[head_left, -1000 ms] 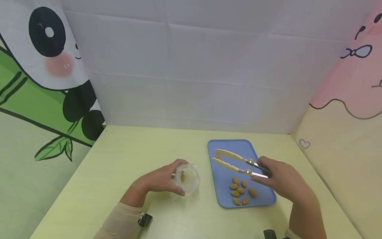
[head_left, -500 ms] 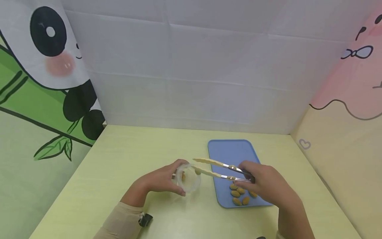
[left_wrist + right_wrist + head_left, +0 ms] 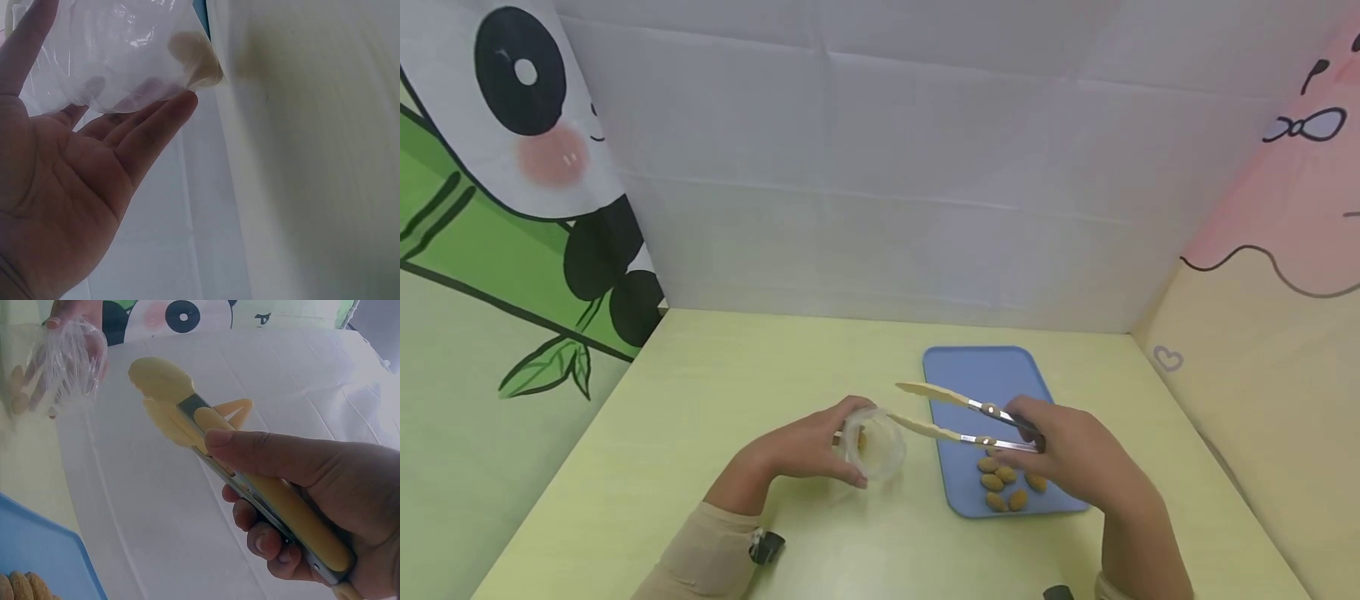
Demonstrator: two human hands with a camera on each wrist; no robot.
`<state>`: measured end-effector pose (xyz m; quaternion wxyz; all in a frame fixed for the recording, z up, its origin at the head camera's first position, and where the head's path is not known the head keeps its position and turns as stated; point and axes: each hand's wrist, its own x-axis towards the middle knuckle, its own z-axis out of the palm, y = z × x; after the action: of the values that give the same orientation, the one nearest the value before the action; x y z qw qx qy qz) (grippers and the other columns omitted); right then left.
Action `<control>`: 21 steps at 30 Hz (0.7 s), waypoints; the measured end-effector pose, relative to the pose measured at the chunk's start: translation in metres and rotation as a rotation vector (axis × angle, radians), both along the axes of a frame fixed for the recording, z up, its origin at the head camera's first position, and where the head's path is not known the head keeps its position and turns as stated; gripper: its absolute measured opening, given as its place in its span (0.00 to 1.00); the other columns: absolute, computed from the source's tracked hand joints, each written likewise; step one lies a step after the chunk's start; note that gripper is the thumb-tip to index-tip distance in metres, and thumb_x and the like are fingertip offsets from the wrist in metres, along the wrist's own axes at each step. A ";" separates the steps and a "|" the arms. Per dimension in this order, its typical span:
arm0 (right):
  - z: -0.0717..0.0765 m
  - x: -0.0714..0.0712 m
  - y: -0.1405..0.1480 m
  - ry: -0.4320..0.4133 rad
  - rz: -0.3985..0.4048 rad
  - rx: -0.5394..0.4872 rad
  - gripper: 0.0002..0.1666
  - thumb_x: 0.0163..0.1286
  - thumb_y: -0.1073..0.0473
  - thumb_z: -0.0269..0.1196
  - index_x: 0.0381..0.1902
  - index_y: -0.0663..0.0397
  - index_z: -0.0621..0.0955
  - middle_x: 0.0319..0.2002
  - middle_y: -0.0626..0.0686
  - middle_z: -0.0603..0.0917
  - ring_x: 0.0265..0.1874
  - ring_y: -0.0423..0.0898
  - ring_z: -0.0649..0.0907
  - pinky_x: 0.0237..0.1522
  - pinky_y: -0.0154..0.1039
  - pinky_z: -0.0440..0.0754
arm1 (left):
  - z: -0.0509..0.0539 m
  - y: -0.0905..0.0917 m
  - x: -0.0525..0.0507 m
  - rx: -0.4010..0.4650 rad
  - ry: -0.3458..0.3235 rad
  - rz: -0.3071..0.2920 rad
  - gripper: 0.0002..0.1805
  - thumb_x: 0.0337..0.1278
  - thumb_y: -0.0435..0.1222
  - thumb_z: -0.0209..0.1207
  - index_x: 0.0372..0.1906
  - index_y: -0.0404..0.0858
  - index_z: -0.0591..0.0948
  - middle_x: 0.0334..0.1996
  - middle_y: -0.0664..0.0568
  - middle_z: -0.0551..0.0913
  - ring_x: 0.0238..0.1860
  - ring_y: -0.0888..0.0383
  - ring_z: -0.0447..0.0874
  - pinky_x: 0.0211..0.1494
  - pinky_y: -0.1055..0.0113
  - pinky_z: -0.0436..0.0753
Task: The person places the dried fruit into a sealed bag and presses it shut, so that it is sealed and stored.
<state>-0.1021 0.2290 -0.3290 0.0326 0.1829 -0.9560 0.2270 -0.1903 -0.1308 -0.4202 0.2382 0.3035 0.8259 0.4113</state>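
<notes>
My left hand (image 3: 808, 442) grips a clear plastic jar (image 3: 880, 446) round its side, thumb and fingers apart across it. Brownish almonds show through the jar wall low down in the left wrist view, blurred. In my right hand (image 3: 1078, 454) are tongs (image 3: 934, 395) with cream-coloured tips and metal arms. The tong arms stand apart, the lower tip at the jar's right rim. No almond shows between the tips. Several almonds (image 3: 992, 482) lie on the near part of the blue tray (image 3: 981, 367), partly covered by the right hand and tongs.
A pale yellow table (image 3: 775, 358) carries the tray and jar. A white sheet (image 3: 850, 167) stands behind it. Printed cartoon panels flank the table left and right.
The tongs moved left from over the tray to the jar, and their tips spread. An almond pinched in them earlier is out of the tips. The left hand stayed put.
</notes>
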 end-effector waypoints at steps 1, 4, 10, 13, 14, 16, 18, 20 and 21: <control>0.000 -0.001 0.003 0.001 -0.004 0.007 0.20 0.58 0.36 0.69 0.33 0.33 0.70 0.22 0.36 0.70 0.19 0.33 0.68 0.22 0.32 0.67 | 0.000 0.000 0.000 -0.001 0.003 0.000 0.51 0.36 0.55 0.76 0.68 0.61 0.59 0.60 0.53 0.73 0.56 0.55 0.74 0.57 0.56 0.75; 0.000 -0.003 0.013 -0.014 -0.031 0.022 0.23 0.56 0.34 0.69 0.33 0.35 0.70 0.23 0.38 0.70 0.20 0.35 0.68 0.23 0.33 0.67 | 0.001 -0.001 0.000 -0.008 0.007 0.007 0.52 0.35 0.55 0.76 0.68 0.61 0.59 0.60 0.53 0.73 0.56 0.56 0.74 0.57 0.55 0.75; 0.002 -0.005 0.037 -0.054 -0.116 0.064 0.28 0.55 0.30 0.67 0.32 0.42 0.70 0.22 0.41 0.69 0.20 0.37 0.67 0.24 0.34 0.65 | 0.002 -0.001 0.001 -0.021 0.016 0.019 0.51 0.36 0.54 0.77 0.67 0.63 0.59 0.60 0.53 0.73 0.55 0.57 0.74 0.56 0.56 0.74; 0.003 -0.004 0.049 -0.087 -0.150 0.090 0.30 0.56 0.29 0.66 0.32 0.45 0.70 0.22 0.43 0.69 0.20 0.38 0.67 0.24 0.35 0.64 | 0.003 -0.001 0.002 -0.022 0.017 0.019 0.51 0.37 0.53 0.77 0.67 0.63 0.59 0.60 0.52 0.73 0.54 0.57 0.74 0.56 0.56 0.75; 0.003 -0.004 0.052 -0.102 -0.159 0.096 0.30 0.56 0.28 0.66 0.32 0.45 0.70 0.22 0.43 0.69 0.20 0.38 0.67 0.24 0.35 0.64 | 0.004 -0.001 0.002 -0.023 0.016 0.018 0.51 0.37 0.53 0.77 0.67 0.63 0.58 0.60 0.52 0.73 0.54 0.57 0.74 0.56 0.56 0.75; 0.003 -0.003 0.058 -0.133 -0.173 0.107 0.31 0.56 0.29 0.66 0.32 0.47 0.69 0.22 0.44 0.69 0.20 0.39 0.67 0.23 0.35 0.64 | 0.005 -0.001 0.003 -0.019 0.013 0.016 0.51 0.38 0.52 0.77 0.68 0.62 0.58 0.60 0.51 0.73 0.54 0.57 0.74 0.56 0.56 0.75; 0.002 -0.003 0.063 -0.161 -0.184 0.112 0.31 0.56 0.30 0.66 0.31 0.48 0.69 0.22 0.45 0.68 0.20 0.40 0.66 0.22 0.36 0.63 | 0.006 -0.001 0.004 -0.014 0.010 0.015 0.50 0.39 0.51 0.77 0.68 0.61 0.59 0.60 0.50 0.73 0.54 0.56 0.74 0.56 0.55 0.75; 0.002 -0.002 0.067 -0.184 -0.188 0.112 0.30 0.57 0.31 0.67 0.31 0.48 0.69 0.22 0.45 0.68 0.19 0.40 0.66 0.22 0.36 0.63 | 0.007 0.000 0.004 -0.012 0.007 0.016 0.50 0.39 0.50 0.77 0.68 0.61 0.59 0.60 0.50 0.73 0.55 0.55 0.74 0.56 0.55 0.75; 0.002 -0.001 0.069 -0.199 -0.193 0.112 0.30 0.57 0.31 0.66 0.31 0.48 0.68 0.22 0.45 0.67 0.20 0.40 0.66 0.22 0.36 0.63 | 0.008 0.000 0.005 -0.012 0.007 0.016 0.50 0.39 0.50 0.77 0.68 0.61 0.59 0.60 0.50 0.73 0.55 0.55 0.74 0.56 0.54 0.75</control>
<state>-0.1036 0.2982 -0.3273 -0.0506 0.0682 -0.9789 0.1860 -0.1853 -0.1307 -0.4123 0.2338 0.2966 0.8316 0.4072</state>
